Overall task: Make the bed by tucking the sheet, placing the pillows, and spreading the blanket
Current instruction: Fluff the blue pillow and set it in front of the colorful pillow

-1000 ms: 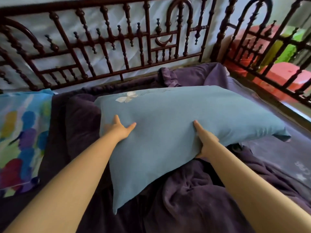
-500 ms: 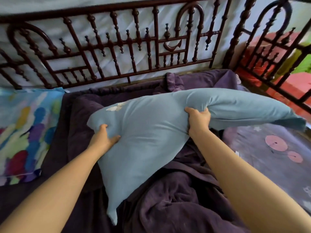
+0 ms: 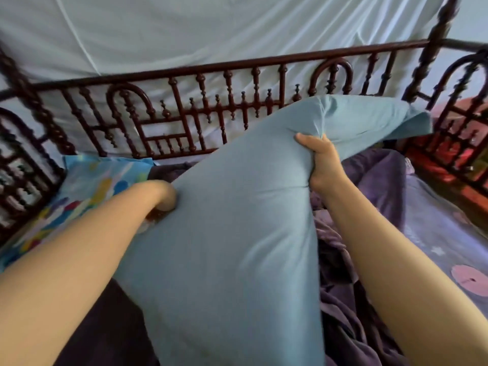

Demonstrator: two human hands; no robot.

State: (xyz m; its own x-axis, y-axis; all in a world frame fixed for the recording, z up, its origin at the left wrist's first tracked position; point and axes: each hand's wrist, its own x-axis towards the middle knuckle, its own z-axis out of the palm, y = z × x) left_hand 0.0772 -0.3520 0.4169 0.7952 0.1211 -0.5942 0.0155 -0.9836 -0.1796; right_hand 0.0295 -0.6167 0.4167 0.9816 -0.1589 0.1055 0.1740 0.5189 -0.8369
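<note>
A large light-blue pillow point(image 3: 237, 233) is lifted off the bed and tilted, its far end raised toward the headboard rail. My right hand point(image 3: 320, 165) grips a bunched fold along the pillow's right edge. My left hand point(image 3: 165, 198) is at the pillow's left edge, its fingers hidden behind the fabric. A rumpled purple blanket point(image 3: 351, 326) lies under and to the right of the pillow. The purple sheet point(image 3: 438, 233) with pink round shapes shows at the right.
A multicoloured pillow point(image 3: 87, 191) lies at the left against the dark red metal headboard point(image 3: 237, 107). White fabric point(image 3: 211, 30) hangs behind the rail. A side rail point(image 3: 459, 122) stands at the right, red things beyond it.
Both hands have lifted the blue pillow higher and nearer to me, tilting it up. My left hand slid behind its left edge. The view has swung upward and to the left.
</note>
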